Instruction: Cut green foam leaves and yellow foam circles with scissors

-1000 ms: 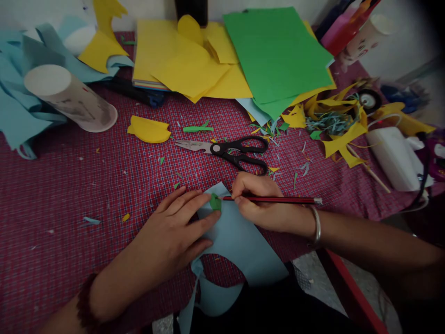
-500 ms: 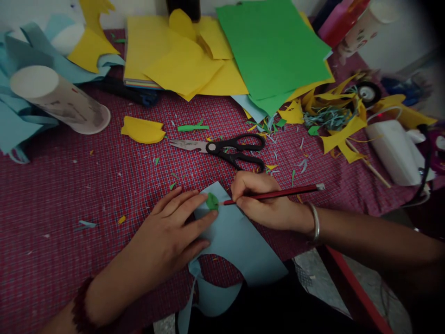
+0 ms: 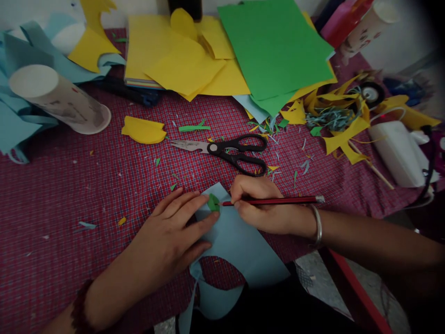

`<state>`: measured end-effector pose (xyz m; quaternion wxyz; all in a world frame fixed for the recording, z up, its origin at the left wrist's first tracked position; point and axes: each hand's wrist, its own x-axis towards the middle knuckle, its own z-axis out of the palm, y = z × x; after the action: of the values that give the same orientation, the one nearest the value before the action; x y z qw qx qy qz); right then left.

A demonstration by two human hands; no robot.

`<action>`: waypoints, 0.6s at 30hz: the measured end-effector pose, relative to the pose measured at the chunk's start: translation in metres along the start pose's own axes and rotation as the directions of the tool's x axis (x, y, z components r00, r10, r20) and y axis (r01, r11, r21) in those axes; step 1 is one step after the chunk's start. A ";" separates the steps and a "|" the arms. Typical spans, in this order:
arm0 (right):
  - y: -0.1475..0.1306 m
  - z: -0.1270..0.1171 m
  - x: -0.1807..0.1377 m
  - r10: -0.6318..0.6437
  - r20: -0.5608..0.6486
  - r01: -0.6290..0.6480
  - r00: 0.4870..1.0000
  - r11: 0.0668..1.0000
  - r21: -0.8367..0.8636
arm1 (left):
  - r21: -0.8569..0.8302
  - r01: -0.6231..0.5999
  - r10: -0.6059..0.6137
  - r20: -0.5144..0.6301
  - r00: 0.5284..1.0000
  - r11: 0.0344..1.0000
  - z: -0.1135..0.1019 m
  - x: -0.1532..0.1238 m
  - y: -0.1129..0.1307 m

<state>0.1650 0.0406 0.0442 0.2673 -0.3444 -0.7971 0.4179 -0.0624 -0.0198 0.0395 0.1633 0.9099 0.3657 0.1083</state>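
Note:
My left hand (image 3: 177, 227) lies flat with fingers stretched out, its fingertips pressing a small green paper piece (image 3: 213, 202) onto a light blue sheet of paper (image 3: 239, 246). That sheet has a rounded hole cut in its lower part and hangs over the table's near edge. Between the thumb and fingers of my right hand (image 3: 260, 204) is a dark red pencil (image 3: 285, 201). Its point touches or nearly touches the right edge of the green piece. Black-handled scissors (image 3: 222, 150) lie just beyond my hands, blades pointing left.
A red checked cloth (image 3: 69, 185) covers the table, strewn with paper scraps. Yellow paper (image 3: 187, 69) and green sheets (image 3: 274, 51) are stacked at the back. A paper cup (image 3: 66, 102) stands at left. Yellow offcuts (image 3: 347, 134) and a white device (image 3: 396, 153) lie at right.
The pencil has tilted slightly, its rear end lower, while its point stays by the green piece. My left hand keeps its hold on the paper. The whole view has shifted a little.

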 end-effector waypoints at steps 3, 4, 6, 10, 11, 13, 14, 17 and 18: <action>-0.001 0.000 0.000 0.038 -0.025 -0.039 0.999 0.999 -0.036 | 0.004 0.020 -0.021 0.024 0.999 1.000 -0.001 0.000 0.001; -0.001 0.000 0.000 0.045 -0.032 -0.046 0.998 0.998 -0.043 | 0.004 0.024 -0.024 0.024 0.999 1.000 -0.001 0.000 0.001; -0.002 0.000 0.000 0.045 -0.041 -0.046 0.998 0.998 -0.043 | -0.001 0.022 -0.022 0.013 1.000 1.000 0.000 -0.001 0.001; -0.002 -0.001 0.001 0.045 -0.047 -0.045 0.998 0.999 0.001 | 0.008 0.020 -0.020 -0.016 1.000 1.000 0.001 -0.002 0.002; -0.002 -0.001 0.000 0.042 -0.048 -0.041 0.998 0.999 0.025 | 0.016 0.022 -0.022 -0.007 1.000 1.000 0.001 -0.002 0.002; -0.002 -0.003 0.000 0.030 -0.040 -0.027 0.999 0.997 0.070 | 0.028 0.019 -0.020 0.016 1.000 0.999 0.001 -0.002 0.003; -0.002 -0.003 -0.001 0.014 -0.035 -0.011 0.999 0.996 0.083 | 0.029 0.013 -0.013 0.019 1.000 1.000 0.001 -0.002 0.003; -0.001 -0.004 -0.001 -0.036 -0.007 0.036 0.999 0.996 0.083 | 0.003 0.000 0.000 -0.001 1.000 1.000 0.002 -0.002 0.002; -0.001 -0.004 -0.001 -0.045 0.000 0.045 0.999 0.996 0.077 | -0.007 -0.007 0.007 -0.006 1.000 1.000 0.002 -0.002 0.001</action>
<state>0.1684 0.0410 0.0466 0.2892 -0.3155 -0.7881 0.4425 -0.0628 -0.0223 0.0383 0.1650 0.9102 0.3625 0.1131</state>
